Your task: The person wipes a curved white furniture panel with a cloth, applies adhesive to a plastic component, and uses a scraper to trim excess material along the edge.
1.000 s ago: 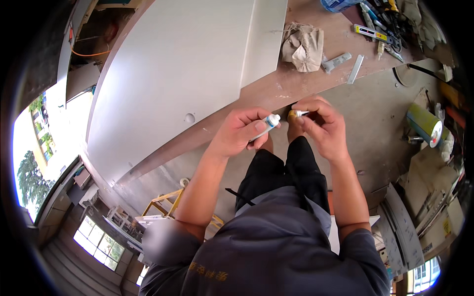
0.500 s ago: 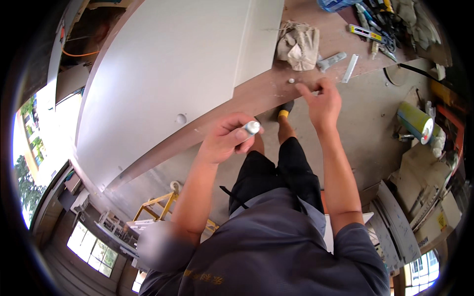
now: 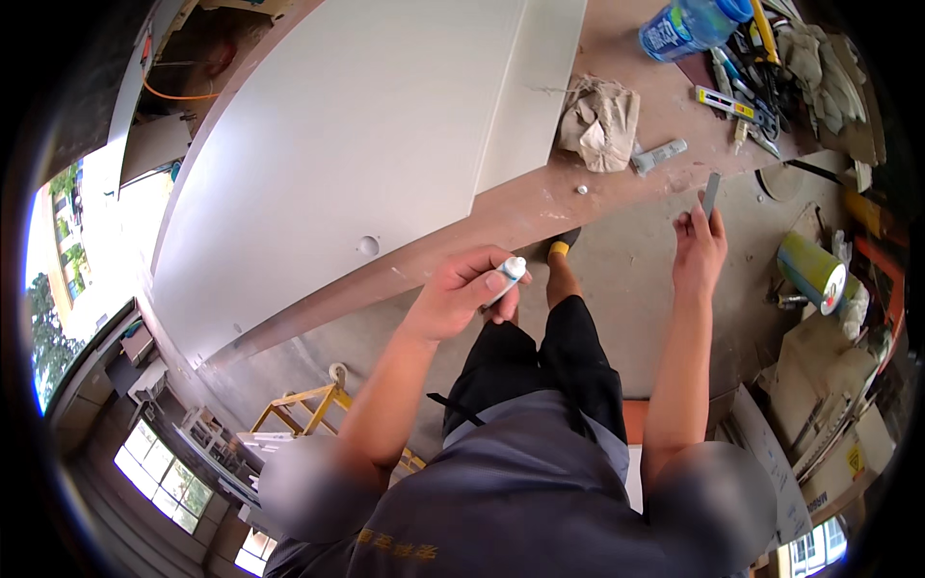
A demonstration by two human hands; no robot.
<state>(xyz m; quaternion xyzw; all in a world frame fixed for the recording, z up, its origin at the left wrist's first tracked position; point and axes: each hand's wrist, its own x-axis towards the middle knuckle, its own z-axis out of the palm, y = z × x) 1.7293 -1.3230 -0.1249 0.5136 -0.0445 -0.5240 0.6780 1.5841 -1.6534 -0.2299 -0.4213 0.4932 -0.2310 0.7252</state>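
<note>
Over the table's near edge, my left hand (image 3: pixel 464 295) is closed round a small white tube (image 3: pixel 511 274), its nozzle tip pointing up past the thumb. Farther right, my right hand (image 3: pixel 700 254) pinches a thin flat grey strip (image 3: pixel 712 195) between thumb and fingers, with the strip sticking up. A small white cap (image 3: pixel 582 190) lies on the brown table (image 3: pixel 515 214) between the two hands. Behind it are a crumpled beige cloth (image 3: pixel 599 125) and a second, flattened tube (image 3: pixel 660 156).
A large white panel (image 3: pixel 328 144) with a round hole covers much of the table. At the back right stand a blue bottle (image 3: pixel 679 34), a yellow-and-white cutter knife (image 3: pixel 727 102), mixed tools and grey gloves (image 3: pixel 819 72). A green can (image 3: pixel 812 272) and cartons lie at right.
My right hand has moved right and picked up the flat strip from the table edge. My left hand still holds the tube, shifted slightly right and down in view.
</note>
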